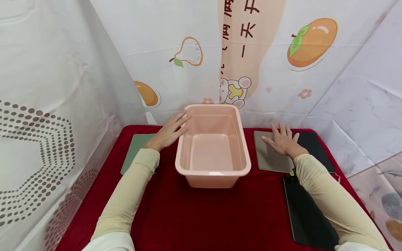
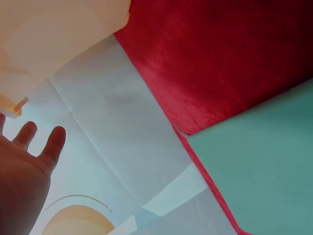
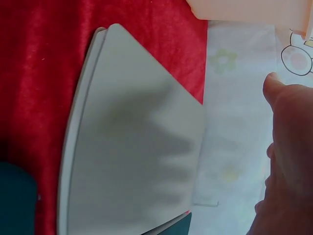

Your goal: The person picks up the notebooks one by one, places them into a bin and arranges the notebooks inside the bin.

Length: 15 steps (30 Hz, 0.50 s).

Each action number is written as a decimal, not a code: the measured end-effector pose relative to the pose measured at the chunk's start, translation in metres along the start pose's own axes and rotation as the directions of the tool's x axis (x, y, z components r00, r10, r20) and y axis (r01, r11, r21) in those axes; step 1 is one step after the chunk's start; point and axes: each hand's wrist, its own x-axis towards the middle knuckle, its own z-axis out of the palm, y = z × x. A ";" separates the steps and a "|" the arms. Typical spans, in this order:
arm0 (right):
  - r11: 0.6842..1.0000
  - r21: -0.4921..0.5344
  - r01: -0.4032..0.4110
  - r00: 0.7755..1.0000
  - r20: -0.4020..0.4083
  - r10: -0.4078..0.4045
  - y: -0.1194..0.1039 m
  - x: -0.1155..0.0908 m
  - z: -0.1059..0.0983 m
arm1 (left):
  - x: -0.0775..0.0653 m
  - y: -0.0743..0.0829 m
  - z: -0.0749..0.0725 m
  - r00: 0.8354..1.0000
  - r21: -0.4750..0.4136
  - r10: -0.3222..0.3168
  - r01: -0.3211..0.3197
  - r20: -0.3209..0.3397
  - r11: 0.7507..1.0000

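A pale pink plastic basin [image 1: 210,179] stands on the red cloth, with nothing in it. At its left rim is my left hand [image 1: 172,129], fingers extended and overlapping the rim in the head view. The left wrist view shows that hand [image 2: 24,171] with its fingers spread and the basin [image 2: 54,39] above it. My right hand [image 1: 284,142] is spread over a flat grey-brown book-like item [image 1: 267,158], holding nothing. In the right wrist view a hand-shaped shadow falls on that item [image 3: 132,132], and the right hand [image 3: 293,142] is raised beside it.
A flat green item [image 1: 133,153] lies left of the basin, partly behind the left forearm. On the right are a black flat item [image 1: 315,150] and another black one [image 1: 301,212] under the right forearm. Printed white curtains [image 1: 157,21] hang behind the red cloth [image 1: 204,219].
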 end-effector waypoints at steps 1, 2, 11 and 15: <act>1.000 0.002 -0.004 1.000 0.005 0.004 0.001 -0.001 0.001 | -0.001 -0.001 0.000 1.000 -0.007 0.006 -0.006 -0.001 1.000; 1.000 0.006 -0.008 1.000 0.007 0.008 0.002 -0.001 0.002 | -0.001 -0.002 0.000 1.000 -0.012 0.012 -0.012 -0.002 1.000; 0.998 0.051 -0.047 0.999 0.020 0.046 0.016 -0.007 0.009 | 0.000 -0.007 0.004 0.998 -0.036 0.032 -0.034 -0.048 0.999; 0.996 0.070 -0.060 0.998 0.029 0.058 0.023 -0.009 0.013 | 0.002 -0.010 0.006 0.997 -0.042 0.044 -0.046 -0.056 0.998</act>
